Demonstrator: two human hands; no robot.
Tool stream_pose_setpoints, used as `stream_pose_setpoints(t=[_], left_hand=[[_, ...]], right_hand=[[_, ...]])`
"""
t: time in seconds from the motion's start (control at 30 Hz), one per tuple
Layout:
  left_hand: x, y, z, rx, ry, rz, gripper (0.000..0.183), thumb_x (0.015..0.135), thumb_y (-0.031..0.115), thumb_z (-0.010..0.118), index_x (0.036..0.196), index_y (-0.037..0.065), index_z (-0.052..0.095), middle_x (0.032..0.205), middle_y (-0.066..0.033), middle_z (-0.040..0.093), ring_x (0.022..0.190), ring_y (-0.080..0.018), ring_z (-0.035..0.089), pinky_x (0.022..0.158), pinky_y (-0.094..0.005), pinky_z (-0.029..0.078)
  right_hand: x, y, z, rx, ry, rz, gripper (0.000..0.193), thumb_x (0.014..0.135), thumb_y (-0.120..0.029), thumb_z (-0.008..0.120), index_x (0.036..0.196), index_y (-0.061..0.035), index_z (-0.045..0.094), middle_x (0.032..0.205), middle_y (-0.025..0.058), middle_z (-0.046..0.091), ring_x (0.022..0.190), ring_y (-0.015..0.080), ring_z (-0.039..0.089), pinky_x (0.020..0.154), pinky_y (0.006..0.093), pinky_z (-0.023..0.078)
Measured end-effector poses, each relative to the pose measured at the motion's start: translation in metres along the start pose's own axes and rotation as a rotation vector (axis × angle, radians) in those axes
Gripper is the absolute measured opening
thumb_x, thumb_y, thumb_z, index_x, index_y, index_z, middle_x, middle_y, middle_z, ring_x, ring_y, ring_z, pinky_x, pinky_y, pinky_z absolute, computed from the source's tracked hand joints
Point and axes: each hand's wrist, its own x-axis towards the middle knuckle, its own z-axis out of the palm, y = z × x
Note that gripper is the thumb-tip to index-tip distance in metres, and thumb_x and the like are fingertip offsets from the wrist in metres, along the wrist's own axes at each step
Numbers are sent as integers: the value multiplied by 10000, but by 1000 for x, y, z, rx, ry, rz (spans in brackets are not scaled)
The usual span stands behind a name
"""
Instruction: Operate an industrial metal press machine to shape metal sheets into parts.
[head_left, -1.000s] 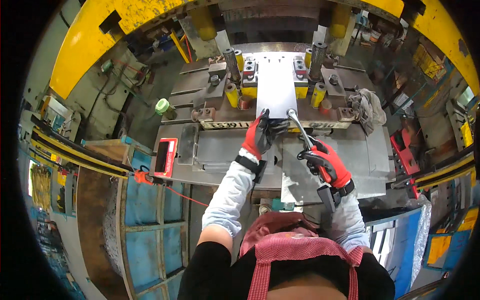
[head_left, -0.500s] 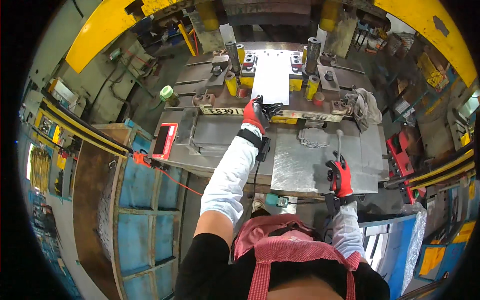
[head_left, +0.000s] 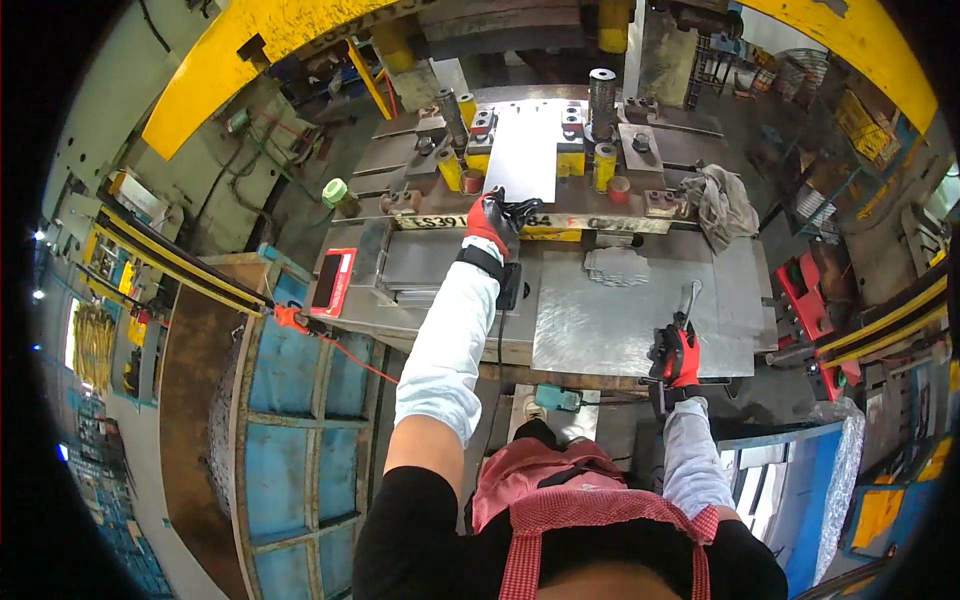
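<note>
My left hand (head_left: 503, 217), in a red and black glove, is closed at the near edge of a bright, flat metal sheet (head_left: 524, 150). The sheet lies lengthwise between the yellow blocks of a press die (head_left: 430, 222). Its fingertips overlap the sheet's near edge, and the thumb's grip underneath is hidden. Over the front right of the metal table, my right hand (head_left: 677, 356), gloved alike, is closed round a slim metal rod tool (head_left: 690, 298) with a rounded, loop-like end pointing away from me. The exact kind of tool cannot be made out.
Stacked metal sheets (head_left: 430, 265) lie left of my left forearm. Small grey cut pieces (head_left: 616, 266) rest on the shiny table plate (head_left: 590, 325). A grey rag (head_left: 722, 205) hangs at the die's right. Dark guide posts (head_left: 601, 105) rise beside the sheet. A red-framed black panel (head_left: 333, 283) lies left.
The whole view has shifted slightly. My left hand stays at the sheet's near edge. The rod in my right hand now leans more to the right.
</note>
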Motion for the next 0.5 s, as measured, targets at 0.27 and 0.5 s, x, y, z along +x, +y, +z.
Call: stream_pose_setpoints(t=[0.27,0.5], left_hand=[[4,-2,-9,-77,-105,32,340,886,184,416,1124,-57,446,1023,-212,570,844,-357,603,758,-440,528],[4,1,-12,-72,-126,41,315,885,182,416,1076,-62,470,983,-206,581,807,-351,609,742,-432,534]], right_hand=[[4,3,-3,-70,4,-30,120,816,-128,540,863,-59,454,641,87,542,439,168,493,402,313,434],[1,4,4,-9,11,-11,346,798,-122,556,1115,-76,422,643,63,488,445,128,419,386,288,375]])
